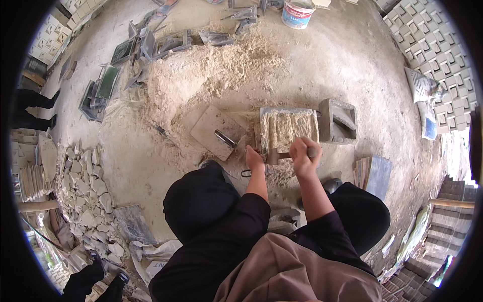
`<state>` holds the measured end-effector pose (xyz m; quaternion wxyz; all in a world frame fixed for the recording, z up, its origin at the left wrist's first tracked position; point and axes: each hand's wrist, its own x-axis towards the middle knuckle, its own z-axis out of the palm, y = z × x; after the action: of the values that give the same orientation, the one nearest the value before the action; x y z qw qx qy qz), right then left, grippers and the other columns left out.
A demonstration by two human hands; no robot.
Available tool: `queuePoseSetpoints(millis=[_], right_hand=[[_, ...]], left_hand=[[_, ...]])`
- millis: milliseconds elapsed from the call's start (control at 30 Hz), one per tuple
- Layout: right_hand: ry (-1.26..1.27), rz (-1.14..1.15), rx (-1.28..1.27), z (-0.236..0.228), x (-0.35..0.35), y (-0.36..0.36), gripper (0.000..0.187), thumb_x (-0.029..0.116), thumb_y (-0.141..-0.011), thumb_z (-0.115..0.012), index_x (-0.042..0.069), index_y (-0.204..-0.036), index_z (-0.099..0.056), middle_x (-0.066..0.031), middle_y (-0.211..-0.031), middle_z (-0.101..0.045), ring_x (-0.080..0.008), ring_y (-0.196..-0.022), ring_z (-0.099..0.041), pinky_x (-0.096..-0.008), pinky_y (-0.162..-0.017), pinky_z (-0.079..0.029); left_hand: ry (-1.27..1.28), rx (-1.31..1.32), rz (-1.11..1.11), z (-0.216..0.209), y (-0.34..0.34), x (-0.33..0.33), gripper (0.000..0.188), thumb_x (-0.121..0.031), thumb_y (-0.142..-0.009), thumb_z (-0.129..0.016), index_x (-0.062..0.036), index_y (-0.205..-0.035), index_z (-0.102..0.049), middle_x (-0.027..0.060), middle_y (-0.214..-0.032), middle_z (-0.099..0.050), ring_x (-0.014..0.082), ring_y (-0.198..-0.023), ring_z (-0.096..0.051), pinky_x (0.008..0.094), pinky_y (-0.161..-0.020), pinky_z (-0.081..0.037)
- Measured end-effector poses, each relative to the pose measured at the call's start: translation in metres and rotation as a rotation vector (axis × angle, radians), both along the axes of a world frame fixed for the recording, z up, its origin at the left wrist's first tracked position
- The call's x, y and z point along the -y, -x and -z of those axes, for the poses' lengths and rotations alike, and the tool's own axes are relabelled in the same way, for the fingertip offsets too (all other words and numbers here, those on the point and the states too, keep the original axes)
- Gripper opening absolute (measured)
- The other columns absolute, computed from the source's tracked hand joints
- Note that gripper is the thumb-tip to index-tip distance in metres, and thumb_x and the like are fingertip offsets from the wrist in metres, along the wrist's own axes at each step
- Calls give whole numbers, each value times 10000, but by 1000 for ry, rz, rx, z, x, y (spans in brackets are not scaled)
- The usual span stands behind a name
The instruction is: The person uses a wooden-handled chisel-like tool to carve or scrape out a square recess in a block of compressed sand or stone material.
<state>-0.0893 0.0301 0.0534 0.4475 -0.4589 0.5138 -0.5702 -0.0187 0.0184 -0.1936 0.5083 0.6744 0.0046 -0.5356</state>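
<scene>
Between my knees lies a square mould (290, 110) packed with rough, pale, damp material (289, 127). My right hand (303, 155) is closed round the handle of a hammer (272, 156), whose head is at the mould's near left corner. My left hand (255, 160) is at that same corner, its fingers drawn together; what they grip, if anything, is hidden. A small dark loop (246, 173) shows beside the left wrist. Left of the mould, a flat square board (209, 132) carries a shiny metal cylinder (225, 138).
A grey open box (329, 132) stands right of the mould. Loose pale powder (211, 70) is heaped beyond, with metal mould frames (122, 51) and a bucket (297, 16) farther off. Broken pieces (85, 191) are piled left. Stacked tiles (377, 176) lean at right. Other people's legs (37, 108) show at left.
</scene>
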Motion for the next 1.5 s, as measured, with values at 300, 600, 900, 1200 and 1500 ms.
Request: queuePoseSetpoints(millis=[300, 600, 900, 1200, 1500], right_hand=[[48, 11, 42, -7, -11, 10, 288, 0, -761, -411, 19, -474, -396, -8, -423, -410, -61, -365, -333, -244, -348, -230], [90, -93, -77, -4, 18, 20, 262, 7, -740, -434, 3, -480, -397, -7, -421, -399, -68, -375, -341, -246, -349, -222], [130, -41, -47, 13, 41, 20, 275, -2, -771, -416, 15, -499, -380, 0, -441, -361, -58, -383, -305, -225, -356, -205], [108, -26, 95, 12, 60, 29, 253, -3, -766, -435, -5, -514, -413, -2, -448, -388, -53, -401, -334, -220, -357, -227], [168, 12, 125, 2, 97, 30, 268, 13, -760, -455, 25, -505, -374, 12, -454, -365, -37, -420, -312, -213, -370, -192]], left_hand=[[4, 88, 54, 6, -3, 4, 527, -422, -896, -304, 16, -756, -560, 115, -741, -583, 252, -715, -539, 353, -704, -395], [-126, 527, 189, -28, 10, -11, 537, -430, -903, -255, -14, -1015, -575, 197, -1045, -575, 374, -1000, -510, 424, -856, -375], [-226, 661, 327, -49, 10, -8, 484, -409, -902, -254, -38, -955, -560, 209, -962, -583, 413, -908, -523, 478, -775, -405], [-330, 653, 349, -58, 12, -2, 442, -403, -900, -274, -62, -1065, -502, 214, -975, -582, 402, -913, -533, 474, -776, -407], [-353, 715, 386, -62, 8, 3, 424, -395, -903, -268, -67, -1079, -470, 205, -920, -602, 398, -860, -562, 482, -724, -430]])
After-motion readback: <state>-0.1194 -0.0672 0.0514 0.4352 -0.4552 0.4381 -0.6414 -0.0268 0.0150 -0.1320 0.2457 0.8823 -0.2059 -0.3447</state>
